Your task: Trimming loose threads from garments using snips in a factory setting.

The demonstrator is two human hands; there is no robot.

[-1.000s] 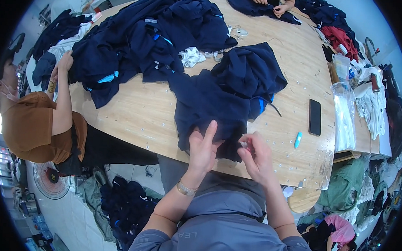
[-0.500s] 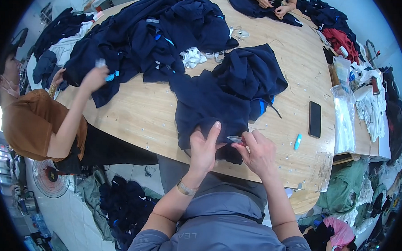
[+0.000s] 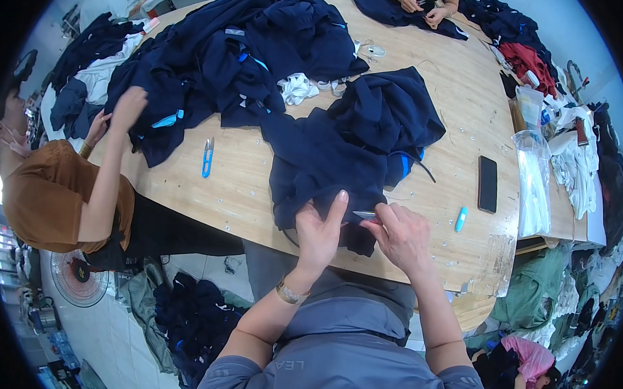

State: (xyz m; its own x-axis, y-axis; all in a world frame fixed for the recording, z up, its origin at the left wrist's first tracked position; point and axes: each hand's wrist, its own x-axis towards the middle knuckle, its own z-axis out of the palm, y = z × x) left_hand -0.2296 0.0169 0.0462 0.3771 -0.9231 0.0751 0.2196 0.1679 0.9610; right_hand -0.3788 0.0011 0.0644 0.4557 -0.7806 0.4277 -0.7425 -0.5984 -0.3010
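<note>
A navy garment (image 3: pixel 327 157) lies bunched on the wooden table in front of me, its near edge hanging by the table's rim. My left hand (image 3: pixel 318 229) is closed on that near edge, thumb pointing up and the other fingers hidden behind cloth. Closed around a small pair of thread snips (image 3: pixel 365 215), my right hand (image 3: pixel 401 233) keeps their metal blades pointing left over the fabric, close to my left thumb. A little red shows at the snips' handle, which is mostly covered by my fingers. Bright blue trim (image 3: pixel 404 168) peeks out at the garment's right side.
A large heap of navy garments (image 3: pixel 213 65) covers the table's far left, where a co-worker in brown (image 3: pixel 68 198) handles cloth. Blue snips (image 3: pixel 207 159) lie near that person. At right are a phone (image 3: pixel 488 184) and a turquoise marker-like object (image 3: pixel 461 219). Another person's hands work at the far edge.
Blue snips now lie on the table at left. The co-worker's near hand has shifted left and up onto the navy cloth. My own hands have barely moved.
</note>
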